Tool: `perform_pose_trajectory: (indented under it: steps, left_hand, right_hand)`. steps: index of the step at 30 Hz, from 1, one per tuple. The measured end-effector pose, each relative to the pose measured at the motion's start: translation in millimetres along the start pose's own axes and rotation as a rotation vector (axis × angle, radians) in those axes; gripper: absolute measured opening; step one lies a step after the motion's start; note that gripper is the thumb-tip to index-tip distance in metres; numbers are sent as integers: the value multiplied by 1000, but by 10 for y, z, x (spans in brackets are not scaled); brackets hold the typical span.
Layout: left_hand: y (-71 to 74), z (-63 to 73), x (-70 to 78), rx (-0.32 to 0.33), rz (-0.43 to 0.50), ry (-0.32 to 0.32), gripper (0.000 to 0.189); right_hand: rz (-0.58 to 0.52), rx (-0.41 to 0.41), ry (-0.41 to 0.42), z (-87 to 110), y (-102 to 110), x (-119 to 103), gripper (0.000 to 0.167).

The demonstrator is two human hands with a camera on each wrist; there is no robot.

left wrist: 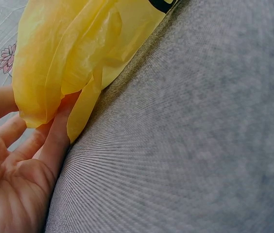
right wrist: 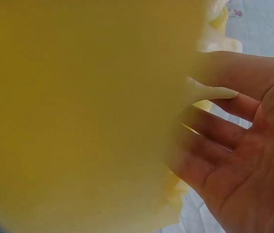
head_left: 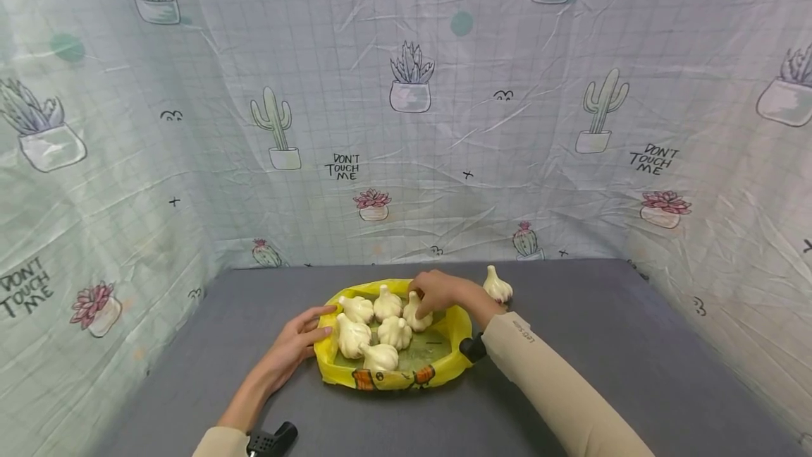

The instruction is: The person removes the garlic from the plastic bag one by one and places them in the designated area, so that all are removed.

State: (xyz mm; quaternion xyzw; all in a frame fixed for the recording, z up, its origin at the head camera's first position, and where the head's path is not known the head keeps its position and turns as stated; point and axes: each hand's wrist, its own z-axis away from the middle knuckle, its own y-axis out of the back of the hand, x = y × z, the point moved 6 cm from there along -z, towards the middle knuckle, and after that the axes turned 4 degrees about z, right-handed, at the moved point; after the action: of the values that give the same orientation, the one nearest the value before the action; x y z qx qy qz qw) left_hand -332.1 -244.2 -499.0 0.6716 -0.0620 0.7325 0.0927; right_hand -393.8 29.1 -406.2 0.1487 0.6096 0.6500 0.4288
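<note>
A yellow plastic bag [head_left: 453,372] with an orange print stands on the table, its mouth spread wide. Several white garlic bulbs [head_left: 353,336] lie inside, mostly on the left. My right hand [head_left: 438,289] reaches over the far right rim and holds a garlic bulb [head_left: 415,312] among the others; in the right wrist view the bulb's pale stem [right wrist: 219,92] shows between thumb and fingers. At the bag's left side, my left hand [head_left: 294,344] holds the rim. The left wrist view has its fingers [left wrist: 35,143] partly hidden behind the yellow plastic [left wrist: 78,53].
One more garlic bulb [head_left: 497,288] lies outside the bag, behind my right forearm. Dark grey cloth covers the table [head_left: 571,344]. A printed curtain [head_left: 406,139] with potted cacti closes off the back and both sides.
</note>
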Motion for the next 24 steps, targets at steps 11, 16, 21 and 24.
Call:
perform_pose_trajectory:
  steps: [11, 16, 21, 24]
  left_hand:
    - [-7, 8, 1, 11, -8, 1, 62]
    - [-10, 9, 10, 0, -9, -4, 61]
    - [-1, 1, 21, 7, 5, 3, 62]
    - [3, -4, 16, 13, 12, 10, 61]
  right_hand:
    - [-64, -22, -30, -8, -48, 14, 29]
    - [-74, -33, -41, -6, -62, 25, 35]
    - [-81, -31, -53, -3, -63, 25, 43]
    - [-81, -29, -68, -7, -73, 30, 44]
